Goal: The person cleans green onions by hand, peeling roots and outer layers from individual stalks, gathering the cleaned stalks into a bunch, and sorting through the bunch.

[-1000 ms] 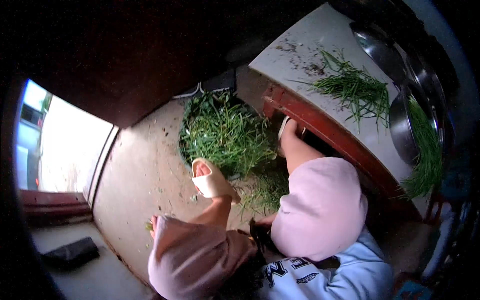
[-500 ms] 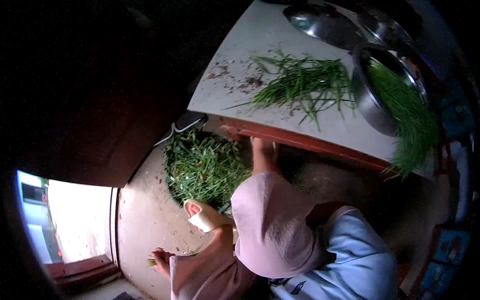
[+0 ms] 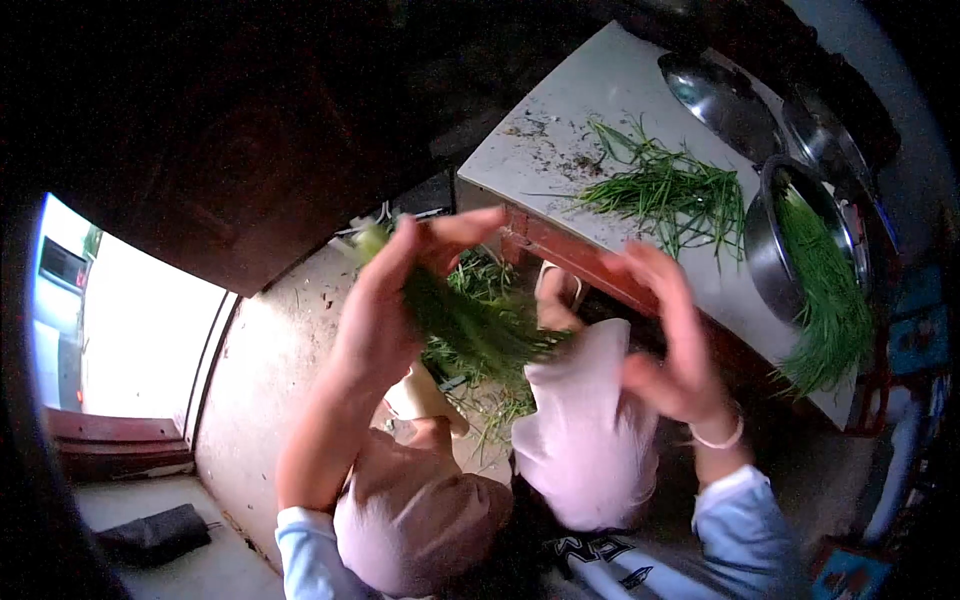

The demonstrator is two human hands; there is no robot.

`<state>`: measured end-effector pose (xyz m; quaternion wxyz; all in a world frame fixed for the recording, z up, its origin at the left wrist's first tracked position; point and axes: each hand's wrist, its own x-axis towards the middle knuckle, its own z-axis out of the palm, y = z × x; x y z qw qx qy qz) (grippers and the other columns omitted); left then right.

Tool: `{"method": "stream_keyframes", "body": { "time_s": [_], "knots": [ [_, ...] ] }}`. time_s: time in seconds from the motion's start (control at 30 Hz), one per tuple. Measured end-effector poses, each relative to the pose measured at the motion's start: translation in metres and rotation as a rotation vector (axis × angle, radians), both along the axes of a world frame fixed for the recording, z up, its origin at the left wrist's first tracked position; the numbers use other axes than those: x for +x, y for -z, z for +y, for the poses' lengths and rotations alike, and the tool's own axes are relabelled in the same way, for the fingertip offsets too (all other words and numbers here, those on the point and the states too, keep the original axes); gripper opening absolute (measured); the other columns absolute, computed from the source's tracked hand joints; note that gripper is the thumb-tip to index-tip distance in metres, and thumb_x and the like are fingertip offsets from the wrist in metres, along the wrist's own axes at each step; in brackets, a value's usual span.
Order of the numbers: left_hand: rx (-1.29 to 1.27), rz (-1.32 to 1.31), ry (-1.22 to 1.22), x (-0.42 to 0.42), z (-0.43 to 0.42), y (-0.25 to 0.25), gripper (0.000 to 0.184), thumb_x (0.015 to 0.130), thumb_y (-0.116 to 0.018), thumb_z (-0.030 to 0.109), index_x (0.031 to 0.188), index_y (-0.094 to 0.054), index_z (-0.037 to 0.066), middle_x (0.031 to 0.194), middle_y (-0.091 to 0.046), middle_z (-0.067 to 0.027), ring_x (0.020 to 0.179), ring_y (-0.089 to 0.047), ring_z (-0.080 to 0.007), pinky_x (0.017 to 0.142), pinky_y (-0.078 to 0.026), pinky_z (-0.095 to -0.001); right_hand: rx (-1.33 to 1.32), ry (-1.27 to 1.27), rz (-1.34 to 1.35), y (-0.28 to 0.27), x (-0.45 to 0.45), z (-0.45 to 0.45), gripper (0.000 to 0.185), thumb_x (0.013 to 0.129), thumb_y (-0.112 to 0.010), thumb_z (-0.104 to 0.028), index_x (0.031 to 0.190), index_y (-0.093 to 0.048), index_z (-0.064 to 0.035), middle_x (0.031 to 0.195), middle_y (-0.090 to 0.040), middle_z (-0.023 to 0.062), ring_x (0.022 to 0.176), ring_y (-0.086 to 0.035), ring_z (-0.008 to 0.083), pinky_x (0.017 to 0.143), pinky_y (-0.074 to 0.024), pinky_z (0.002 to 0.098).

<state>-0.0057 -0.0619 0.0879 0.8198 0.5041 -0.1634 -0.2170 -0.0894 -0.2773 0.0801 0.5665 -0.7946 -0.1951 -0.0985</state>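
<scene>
My left hand (image 3: 380, 310) is raised in front of me, its fingers wrapped round a bunch of chives (image 3: 470, 325). The pale stem ends point up and left past the thumb, while the green leaves hang toward my lap, smeared by motion. To the right, my right hand (image 3: 675, 350) hovers near the table edge with fingers spread and nothing in it. Loose green stalks (image 3: 665, 190) lie on the white table (image 3: 540, 100). A metal pot (image 3: 770, 245) there holds a larger bunch of long green leaves (image 3: 825, 290) that droops over its rim.
Below my hands, a heap of green trimmings (image 3: 485, 280) is partly hidden by the held bunch. Metal basins (image 3: 715, 105) stand at the back of the table, and dirt crumbs lie on its left part. A bright doorway (image 3: 140, 340) is at the left, with a dark object (image 3: 160, 530) below.
My left hand has risen from low at the left, bringing the bunch up before me. My right hand has come into view, open. The view has shifted, so the table sits farther right.
</scene>
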Motion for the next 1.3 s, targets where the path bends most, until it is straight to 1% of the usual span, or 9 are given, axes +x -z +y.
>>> {"method": "stream_keyframes", "body": {
  "time_s": [0.13,0.27,0.43,0.73,0.83,0.93,1.07,1.17,1.3],
  "knots": [
    [0.017,-0.153,-0.171,-0.009,-0.034,-0.012,0.041,0.089,-0.026,0.032,0.103,-0.051,0.003,0.112,-0.046,-0.0079,0.107,-0.039,-0.0165,0.091,-0.026,-0.0277,-0.250,-0.264,0.030,-0.006,0.046,0.062,0.089,0.060,-0.070,-0.034,0.122,-0.018,0.0032,0.119,-0.032,0.0223,0.112,-0.032,0.0310,0.093,-0.0270,0.0367],
    [0.261,-0.531,-0.453,-0.010,-0.008,-0.015,0.040,0.090,-0.025,0.031,0.097,-0.053,0.003,0.110,-0.047,-0.0107,0.107,-0.039,-0.0186,0.091,-0.027,-0.0281,0.056,-0.414,0.163,0.003,0.064,0.076,0.052,0.071,-0.060,-0.016,0.111,-0.033,0.0029,0.095,-0.044,0.0117,0.089,-0.046,0.0208,0.079,-0.0364,0.0317],
    [-0.660,0.240,-0.131,-0.012,0.014,0.001,0.031,0.087,-0.031,0.036,0.092,-0.044,0.009,0.061,-0.046,0.0009,0.072,-0.053,-0.0167,0.083,-0.040,-0.0374,-0.007,-0.595,0.847,-0.016,0.055,0.061,0.018,0.081,-0.049,-0.017,0.092,-0.051,-0.0035,0.059,-0.042,-0.0039,0.041,-0.036,0.0026,0.037,-0.0302,0.0181],
    [-1.082,0.325,-0.328,-0.006,0.068,0.006,0.021,0.083,-0.048,0.026,0.078,-0.051,0.006,0.047,-0.032,0.0046,0.045,-0.033,-0.0061,0.063,-0.041,-0.0237,0.044,-0.568,0.981,-0.040,0.052,0.076,0.019,0.082,-0.047,-0.016,0.099,-0.049,-0.0056,0.063,-0.041,-0.0052,0.050,-0.033,0.0008,0.043,-0.0283,0.0153],
    [-1.169,0.305,-0.300,-0.008,0.080,0.013,0.024,0.087,-0.037,0.025,0.073,-0.046,0.007,0.047,-0.025,0.0038,0.042,-0.026,-0.0072,0.054,-0.035,-0.0217,-0.296,-0.657,0.478,-0.041,0.062,0.086,0.029,0.077,-0.052,-0.012,0.103,-0.047,-0.0014,0.086,-0.052,0.0029,0.082,-0.048,0.0110,0.075,-0.0382,0.0238],
    [-1.193,0.222,-0.286,-0.013,0.087,0.020,0.026,0.088,-0.035,0.026,0.069,-0.040,0.009,0.048,-0.024,0.0038,0.042,-0.023,-0.0071,0.053,-0.032,-0.0216,-0.515,-0.552,0.224,-0.060,0.069,0.088,0.036,0.075,-0.051,-0.012,0.107,-0.046,0.0021,0.105,-0.050,0.0095,0.101,-0.043,0.0169,0.088,-0.0308,0.0267],
    [-1.014,0.114,-0.455,-0.018,0.086,0.023,0.026,0.088,-0.034,0.028,0.069,-0.038,0.010,0.050,-0.023,0.0041,0.044,-0.023,-0.0069,0.054,-0.032,-0.0218,-0.484,-0.311,-0.260,-0.058,0.080,0.108,0.036,0.065,-0.059,-0.005,0.100,-0.051,0.0004,0.097,-0.052,0.0118,0.092,-0.049,0.0191,0.080,-0.0378,0.0273],
    [-0.978,0.107,-0.460,-0.020,0.085,0.020,0.026,0.088,-0.035,0.028,0.069,-0.037,0.010,0.051,-0.025,0.0039,0.046,-0.025,-0.0076,0.058,-0.034,-0.0236,-0.555,-0.423,-0.588,-0.051,0.071,0.139,0.027,0.053,-0.062,0.005,0.078,-0.061,-0.0047,0.080,-0.053,0.0105,0.066,-0.052,0.0193,0.055,-0.0429,0.0257],
    [-0.958,0.137,-0.408,-0.023,0.084,0.021,0.026,0.088,-0.033,0.029,0.070,-0.036,0.010,0.055,-0.031,0.0027,0.051,-0.033,-0.0095,0.071,-0.038,-0.0278,-0.651,-0.465,-0.845,-0.031,0.080,0.145,0.019,0.055,-0.060,-0.008,0.074,-0.060,-0.0100,0.076,-0.053,0.0041,0.061,-0.053,0.0186,0.049,-0.0422,0.0268]
  ]
}}
